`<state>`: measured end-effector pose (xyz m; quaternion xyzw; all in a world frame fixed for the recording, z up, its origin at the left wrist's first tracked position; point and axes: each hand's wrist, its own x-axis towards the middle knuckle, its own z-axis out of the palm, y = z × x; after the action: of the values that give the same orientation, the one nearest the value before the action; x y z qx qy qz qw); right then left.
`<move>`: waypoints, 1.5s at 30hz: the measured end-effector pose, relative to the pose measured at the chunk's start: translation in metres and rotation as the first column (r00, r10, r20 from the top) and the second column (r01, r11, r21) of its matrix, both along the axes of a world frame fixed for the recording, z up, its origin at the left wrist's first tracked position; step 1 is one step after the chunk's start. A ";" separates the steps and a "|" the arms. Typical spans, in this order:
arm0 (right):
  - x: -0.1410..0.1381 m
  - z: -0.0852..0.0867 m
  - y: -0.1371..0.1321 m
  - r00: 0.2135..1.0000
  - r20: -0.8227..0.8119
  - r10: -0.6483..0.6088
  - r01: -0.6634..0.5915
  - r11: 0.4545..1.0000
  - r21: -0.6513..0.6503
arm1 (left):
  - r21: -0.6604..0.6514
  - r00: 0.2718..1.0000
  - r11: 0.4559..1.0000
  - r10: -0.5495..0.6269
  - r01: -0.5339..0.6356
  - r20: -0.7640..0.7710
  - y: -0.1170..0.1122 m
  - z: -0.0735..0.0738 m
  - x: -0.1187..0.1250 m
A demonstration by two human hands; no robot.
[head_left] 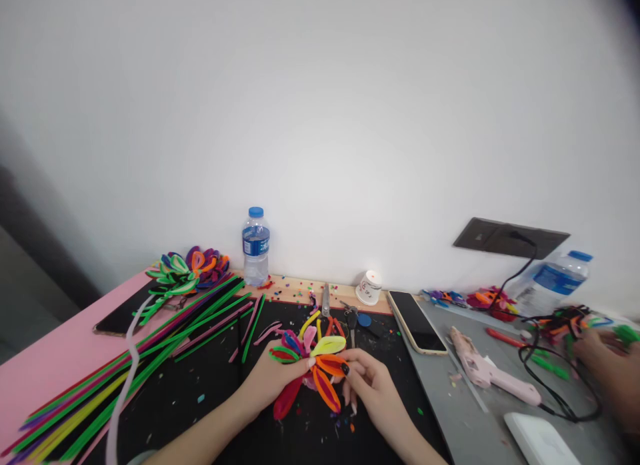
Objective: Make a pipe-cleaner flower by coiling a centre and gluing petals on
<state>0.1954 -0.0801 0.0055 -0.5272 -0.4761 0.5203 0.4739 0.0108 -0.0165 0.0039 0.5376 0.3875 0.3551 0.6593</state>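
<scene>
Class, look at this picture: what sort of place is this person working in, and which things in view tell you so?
Probably a shared craft table. Long coloured pipe cleaners lie across it, both hands hold a pipe-cleaner flower, and a pink glue gun and scissors lie nearby.

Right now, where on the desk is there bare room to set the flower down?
The black mat is bare between the pipe cleaners and the left hand. The pink strip at far left is bare too. It is crowded behind the flower around the scissors, and on the grey side by the glue gun and cable.
</scene>
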 end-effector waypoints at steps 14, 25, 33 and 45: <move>0.000 -0.007 -0.003 0.998 0.054 0.043 -0.043 0.999 -0.008 | 0.049 0.998 0.999 -0.010 0.013 -0.063 -0.004 -0.014 0.001; 0.001 -0.011 -0.001 0.998 0.041 0.048 -0.047 0.998 -0.030 | 0.037 0.999 0.999 0.012 -0.010 -0.052 -0.004 -0.011 0.002; -0.002 -0.001 -0.003 0.991 0.096 0.093 -0.093 0.996 -0.002 | -0.045 0.998 0.999 -0.018 0.021 0.053 -0.002 -0.015 0.003; 0.000 -0.001 -0.005 0.991 0.071 0.111 -0.112 0.994 0.012 | -0.162 0.995 0.984 -0.065 0.076 0.072 -0.006 0.008 0.000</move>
<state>0.1952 -0.0847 0.0040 -0.5140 -0.5253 0.5232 0.4314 0.0113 -0.0230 0.0118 0.4827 0.3743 0.3160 0.7260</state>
